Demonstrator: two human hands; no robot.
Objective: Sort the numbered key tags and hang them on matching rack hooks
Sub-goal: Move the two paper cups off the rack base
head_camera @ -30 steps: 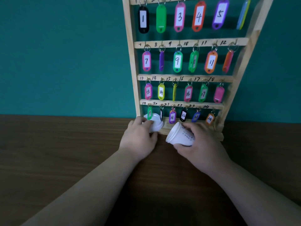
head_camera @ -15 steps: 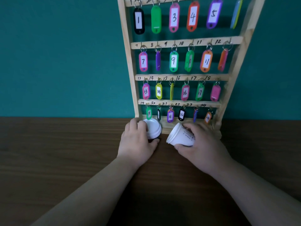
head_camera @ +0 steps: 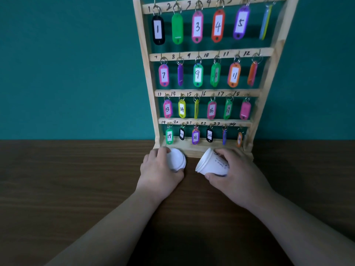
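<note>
left hand grasps white lid | right hand grips tipped white cup | rack just beyond, tags hung

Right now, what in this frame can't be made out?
Head view:
Inside of the cup: its mouth points sideways in the right hand.
Writing on the cup: too small, blurred.
Numbers on the hook-2 tag, hook-6 tag and hook-8 tag: turned backward or edge-on.
Part of the lid: under the left hand.
Top rail's last number: cut off by the upper edge.
</note>
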